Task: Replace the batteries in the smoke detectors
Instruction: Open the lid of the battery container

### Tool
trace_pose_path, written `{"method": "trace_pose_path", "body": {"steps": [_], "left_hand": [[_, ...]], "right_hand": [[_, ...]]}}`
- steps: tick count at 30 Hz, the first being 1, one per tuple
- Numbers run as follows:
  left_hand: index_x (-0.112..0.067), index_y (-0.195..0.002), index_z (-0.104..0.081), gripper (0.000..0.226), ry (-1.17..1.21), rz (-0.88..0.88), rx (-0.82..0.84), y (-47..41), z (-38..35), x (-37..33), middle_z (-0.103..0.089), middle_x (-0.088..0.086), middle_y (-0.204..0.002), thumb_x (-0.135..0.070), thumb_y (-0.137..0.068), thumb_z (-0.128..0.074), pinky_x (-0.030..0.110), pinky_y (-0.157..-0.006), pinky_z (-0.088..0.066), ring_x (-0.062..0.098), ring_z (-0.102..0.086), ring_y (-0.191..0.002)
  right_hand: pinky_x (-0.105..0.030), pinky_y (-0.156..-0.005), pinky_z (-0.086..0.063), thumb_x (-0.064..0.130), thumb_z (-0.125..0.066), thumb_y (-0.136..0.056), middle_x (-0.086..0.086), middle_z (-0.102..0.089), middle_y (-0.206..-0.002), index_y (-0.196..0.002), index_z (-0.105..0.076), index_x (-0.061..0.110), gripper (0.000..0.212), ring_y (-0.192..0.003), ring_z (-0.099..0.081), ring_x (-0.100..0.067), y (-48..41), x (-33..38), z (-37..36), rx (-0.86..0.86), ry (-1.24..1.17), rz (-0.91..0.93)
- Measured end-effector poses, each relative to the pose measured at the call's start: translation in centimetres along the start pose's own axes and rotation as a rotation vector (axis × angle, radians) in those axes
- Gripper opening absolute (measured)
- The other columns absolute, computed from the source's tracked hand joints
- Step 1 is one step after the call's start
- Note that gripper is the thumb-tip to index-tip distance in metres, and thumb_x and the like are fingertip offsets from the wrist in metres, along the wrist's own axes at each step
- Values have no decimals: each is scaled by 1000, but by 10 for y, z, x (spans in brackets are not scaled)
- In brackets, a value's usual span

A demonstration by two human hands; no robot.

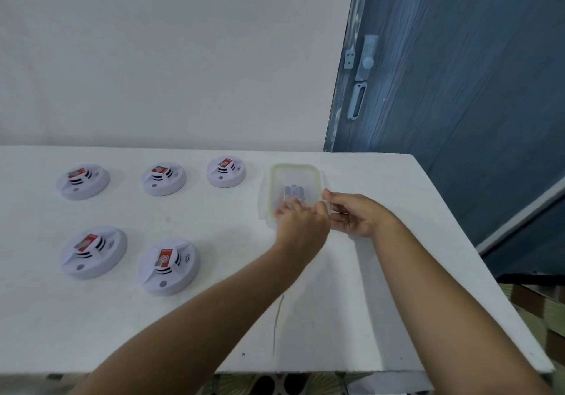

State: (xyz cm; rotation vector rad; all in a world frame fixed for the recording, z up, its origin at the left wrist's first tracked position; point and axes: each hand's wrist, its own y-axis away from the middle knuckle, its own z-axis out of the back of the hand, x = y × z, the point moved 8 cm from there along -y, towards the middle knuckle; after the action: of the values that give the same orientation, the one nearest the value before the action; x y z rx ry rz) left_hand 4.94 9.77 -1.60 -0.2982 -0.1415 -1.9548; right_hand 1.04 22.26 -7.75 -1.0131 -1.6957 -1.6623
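Note:
Several white round smoke detectors lie on the white table, each with a red battery on top: three in a back row [83, 181] [164, 178] [226, 171] and two nearer me [93, 251] [168, 266]. A clear plastic box with a pale green rim [293, 166] stands to their right and holds several bluish batteries [294, 192]. My left hand [301, 225] is at the box's near edge, fingers curled over it. My right hand [356, 212] grips the box's right side clip with thumb and fingers.
The white table [214, 327] ends at a front edge close to me and a right edge beside a blue door [458, 88] with a latch. A white wall rises behind the table. Patterned floor shows below the front edge.

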Motion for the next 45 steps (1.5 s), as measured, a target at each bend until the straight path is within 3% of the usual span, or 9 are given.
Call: {"method": "trace_pose_path", "body": {"steps": [4,10,15,21,24,26,30,38,45], "left_hand": [[-2,-108,-46,23,7,-91,-30,3,8,-5,-58,33,-117,-4,-87,-53,54,-88,-51,45,-57,-110],[-13,-96,-42,23,130,-193,-95,9,24,7,-64,11,-100,-33,-87,-49,31,-67,-39,27,-49,-76],[-13,-103,-59,27,284,-59,-183,-19,34,52,-65,14,-100,-30,-92,-41,30,-66,-32,36,-59,-87],[-11,-89,-55,16,831,137,-263,-82,9,93,-64,12,-88,-22,-88,-44,35,-67,-41,35,-55,-87],[-11,-108,-63,30,743,124,-213,-113,2,89,-58,11,-115,-27,-95,-42,42,-89,-40,34,-47,-111],[-11,-104,-65,38,667,116,-115,-131,-6,85,-58,11,-115,-34,-99,-35,44,-91,-39,34,-47,-112],[-13,-69,-49,48,684,132,125,-158,-30,79,-61,12,-92,-44,-97,-26,38,-78,-43,33,-57,-91],[-12,-106,-56,43,559,219,245,-163,-40,73,-53,10,-100,-40,-93,-26,36,-80,-35,29,-48,-92],[-12,-103,-60,53,418,255,292,-166,-44,71,-62,12,-116,-39,-90,-16,44,-90,-22,29,-48,-99]], "right_hand": [[-38,-92,-59,31,-78,-87,-2,-66,-85,-94,-72,12,21,-63,-73,-14,-1,1,0,-1,21,-1],[-45,-90,-60,37,-77,-87,-13,-69,-114,-112,-70,10,37,-88,-72,-28,-3,2,-7,-10,23,3],[-47,-95,-56,43,-64,-96,-11,-69,-111,-118,-69,8,41,-92,-63,-28,-4,16,-20,-67,70,131],[-27,-58,-47,52,-43,-101,-9,-61,-111,-116,-58,7,50,-95,-60,-28,-16,27,-28,-270,304,209],[-33,-76,-50,48,-47,-101,-8,-57,-116,-123,-52,6,47,-105,-57,-29,-21,28,-30,-345,368,284],[-38,-88,-49,47,-49,-101,-8,-57,-114,-121,-53,6,46,-105,-58,-29,-23,26,-31,-375,382,305],[-37,-87,-51,47,-52,-99,-6,-61,-111,-119,-56,8,44,-104,-62,-28,-25,29,-31,-412,381,338],[-34,-84,-47,45,-56,-98,-7,-64,-109,-113,-58,6,42,-103,-62,-29,-26,32,-29,-445,390,379],[-36,-84,-51,47,-56,-97,-10,-67,-111,-113,-61,6,44,-100,-64,-28,-27,33,-30,-455,388,395]]}}
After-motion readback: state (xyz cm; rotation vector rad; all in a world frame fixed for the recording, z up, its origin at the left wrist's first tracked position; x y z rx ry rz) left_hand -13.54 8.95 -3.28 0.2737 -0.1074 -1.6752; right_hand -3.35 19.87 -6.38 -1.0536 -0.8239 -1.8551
